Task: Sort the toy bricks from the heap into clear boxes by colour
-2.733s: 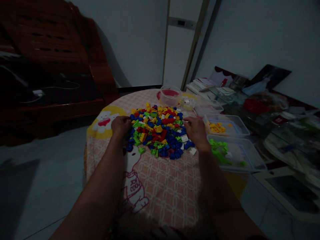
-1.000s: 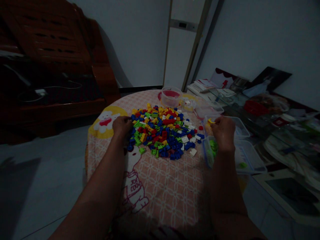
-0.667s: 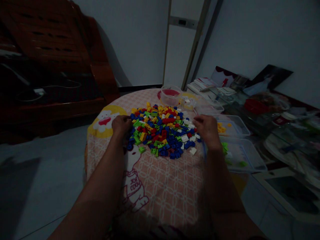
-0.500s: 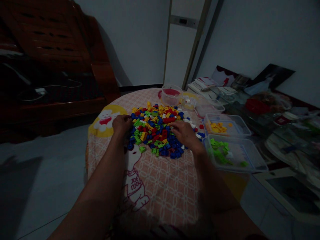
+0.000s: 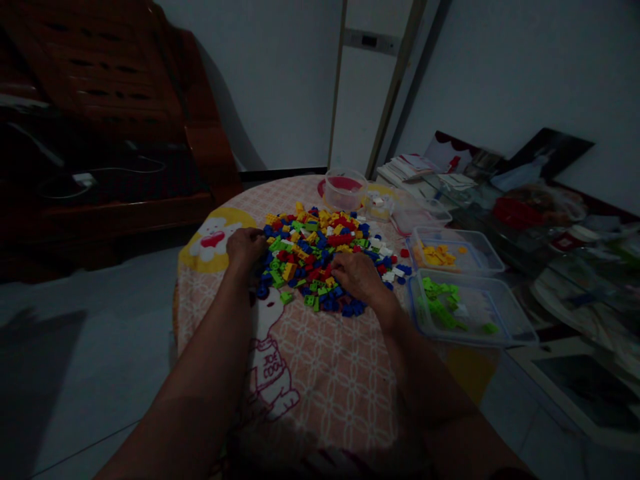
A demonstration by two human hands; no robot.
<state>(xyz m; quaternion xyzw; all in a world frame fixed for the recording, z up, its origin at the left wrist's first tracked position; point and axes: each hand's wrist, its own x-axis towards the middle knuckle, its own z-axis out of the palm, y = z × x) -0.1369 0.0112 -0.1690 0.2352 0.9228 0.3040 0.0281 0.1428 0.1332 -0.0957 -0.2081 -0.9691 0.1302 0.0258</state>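
Note:
A heap of small plastic bricks (image 5: 320,257) in blue, red, yellow, green and white lies on a round table with a pink patterned cloth (image 5: 320,373). My left hand (image 5: 245,245) rests curled at the heap's left edge, fingers tucked among the bricks. My right hand (image 5: 356,273) lies on the heap's near middle, fingers bent down onto the bricks; what they pinch is hidden. Right of the heap stand two clear tubs: one with yellow bricks (image 5: 453,252), one with green bricks (image 5: 465,307).
A round clear tub with a red bottom (image 5: 344,189) and smaller clear boxes (image 5: 417,215) stand behind the heap. A dark wooden bench (image 5: 100,133) is at the left. Papers, books and clutter (image 5: 525,200) cover a surface at the right. Grey floor lies lower left.
My right hand went right over the tubs holding a yellow piece, then came back left onto the middle of the heap. My left hand has stayed at the heap's left edge.

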